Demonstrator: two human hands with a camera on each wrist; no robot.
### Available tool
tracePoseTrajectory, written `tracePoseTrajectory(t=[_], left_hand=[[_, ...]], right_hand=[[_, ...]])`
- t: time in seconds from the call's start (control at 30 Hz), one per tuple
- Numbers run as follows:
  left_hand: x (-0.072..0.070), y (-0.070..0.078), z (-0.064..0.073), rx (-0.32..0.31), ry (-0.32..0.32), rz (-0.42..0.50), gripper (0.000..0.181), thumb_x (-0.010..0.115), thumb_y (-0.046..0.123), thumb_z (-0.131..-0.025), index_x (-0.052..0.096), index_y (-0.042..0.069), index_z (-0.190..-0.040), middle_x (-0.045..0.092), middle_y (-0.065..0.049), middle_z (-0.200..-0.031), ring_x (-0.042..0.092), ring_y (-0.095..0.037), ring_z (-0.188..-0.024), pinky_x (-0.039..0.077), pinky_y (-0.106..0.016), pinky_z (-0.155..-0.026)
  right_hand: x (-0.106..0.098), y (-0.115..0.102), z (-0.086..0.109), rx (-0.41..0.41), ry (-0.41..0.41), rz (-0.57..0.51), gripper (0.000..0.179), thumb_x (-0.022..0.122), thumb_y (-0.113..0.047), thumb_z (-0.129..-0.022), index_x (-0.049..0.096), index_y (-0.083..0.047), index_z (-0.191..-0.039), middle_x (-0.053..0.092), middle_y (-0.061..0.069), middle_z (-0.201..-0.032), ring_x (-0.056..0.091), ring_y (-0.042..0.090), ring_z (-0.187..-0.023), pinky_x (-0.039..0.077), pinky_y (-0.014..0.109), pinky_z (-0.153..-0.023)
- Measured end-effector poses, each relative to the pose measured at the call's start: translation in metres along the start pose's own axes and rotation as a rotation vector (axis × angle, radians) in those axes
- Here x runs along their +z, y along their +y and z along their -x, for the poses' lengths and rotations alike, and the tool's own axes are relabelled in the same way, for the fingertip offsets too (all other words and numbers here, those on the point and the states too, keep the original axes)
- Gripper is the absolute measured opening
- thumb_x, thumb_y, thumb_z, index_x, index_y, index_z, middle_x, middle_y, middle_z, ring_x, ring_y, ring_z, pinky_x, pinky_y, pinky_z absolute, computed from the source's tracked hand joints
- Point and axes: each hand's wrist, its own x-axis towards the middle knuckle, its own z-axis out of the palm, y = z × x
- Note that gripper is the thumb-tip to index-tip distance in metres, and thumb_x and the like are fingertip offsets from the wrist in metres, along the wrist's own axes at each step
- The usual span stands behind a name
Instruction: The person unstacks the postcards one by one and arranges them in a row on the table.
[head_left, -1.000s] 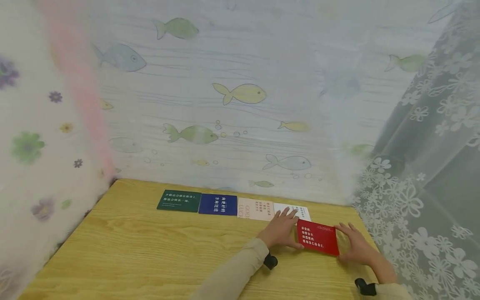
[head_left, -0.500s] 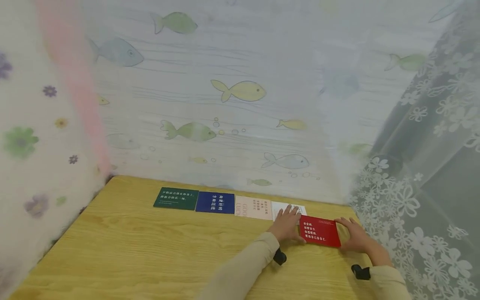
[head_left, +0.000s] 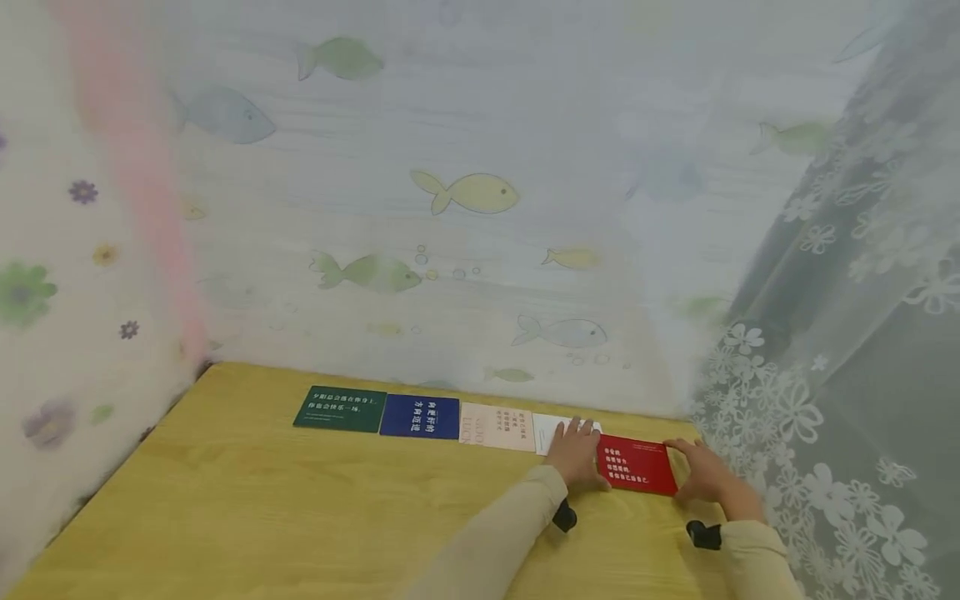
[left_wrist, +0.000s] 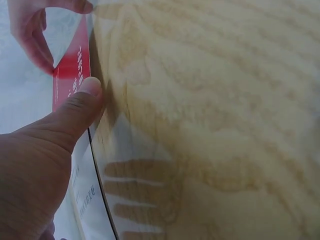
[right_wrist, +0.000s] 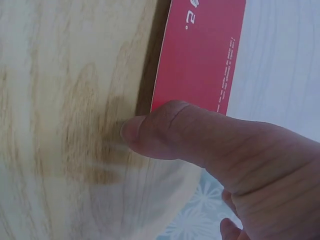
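A red card point(head_left: 637, 465) with white printed characters is at the right end of a row of cards, between my two hands. My left hand point(head_left: 576, 457) holds its left side, thumb at the near corner, while the other fingers lie over the white card point(head_left: 545, 435). In the left wrist view, the left thumb point(left_wrist: 80, 107) touches the red card's near edge. My right hand point(head_left: 705, 471) holds the right side between thumb and fingers. The right wrist view has the right thumb point(right_wrist: 170, 130) across the red card's point(right_wrist: 200, 55) end; that hand's fingertips are mostly hidden.
Leftward along the wooden table's point(head_left: 315, 517) back edge run a pale pink card point(head_left: 497, 426), a blue card point(head_left: 420, 417) and a green card point(head_left: 341, 409). A fish-patterned cloth point(head_left: 465, 275) hangs behind; a lace curtain point(head_left: 810, 467) borders the right side.
The red card has moved back and come level beside the white card, both hands moving with it. The head view has shifted slightly. The other cards keep their places.
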Motion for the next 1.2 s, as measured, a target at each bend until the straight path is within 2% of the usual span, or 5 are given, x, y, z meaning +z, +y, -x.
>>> tracePoseTrajectory(t=[0.37,0.57,0.67,0.97,1.2], left_hand=[[0.008,-0.002,-0.014,-0.022,0.006,-0.006,0.09,0.081,0.068,-0.073,0.053,0.025,-0.147,0.045,0.007,-0.157,0.032,-0.018,-0.151,0.032,-0.04,-0.123],[0.007,-0.001,-0.019,-0.017,0.005,-0.02,0.092,0.079,0.07,-0.073,0.052,0.024,-0.148,0.045,0.005,-0.157,0.033,-0.02,-0.151,0.033,-0.041,-0.122],[0.008,-0.003,-0.023,-0.017,0.012,-0.038,0.093,0.078,0.071,-0.073,0.051,0.024,-0.149,0.045,0.004,-0.158,0.033,-0.021,-0.151,0.034,-0.041,-0.122],[0.005,-0.005,-0.036,-0.047,-0.009,-0.012,0.093,0.08,0.068,-0.073,0.05,0.022,-0.149,0.043,0.003,-0.16,0.031,-0.021,-0.152,0.032,-0.042,-0.123],[0.006,0.004,-0.038,-0.01,-0.015,0.007,0.09,0.077,0.07,-0.074,0.052,0.023,-0.147,0.045,0.005,-0.158,0.032,-0.019,-0.152,0.034,-0.04,-0.122]], right_hand=[[-0.001,0.002,-0.015,0.057,-0.045,-0.044,0.087,0.092,-0.001,-0.061,0.051,0.009,-0.138,0.05,0.039,-0.138,0.033,0.067,-0.132,0.045,0.072,-0.099],[-0.005,0.008,-0.022,0.049,-0.084,-0.054,0.091,0.09,0.002,-0.06,0.049,0.009,-0.141,0.049,0.04,-0.139,0.046,0.059,-0.125,0.054,0.061,-0.09],[-0.007,0.008,-0.027,0.037,-0.087,-0.077,0.092,0.088,0.006,-0.059,0.048,0.01,-0.142,0.049,0.04,-0.138,0.049,0.056,-0.122,0.055,0.06,-0.089],[-0.012,0.006,-0.038,0.058,-0.109,-0.09,0.093,0.087,0.008,-0.063,0.043,0.012,-0.145,0.044,0.041,-0.143,0.047,0.056,-0.124,0.053,0.063,-0.093],[-0.018,0.012,-0.032,0.084,-0.111,-0.088,0.086,0.087,0.007,-0.065,0.046,0.013,-0.141,0.044,0.043,-0.14,0.045,0.059,-0.125,0.051,0.066,-0.095]])
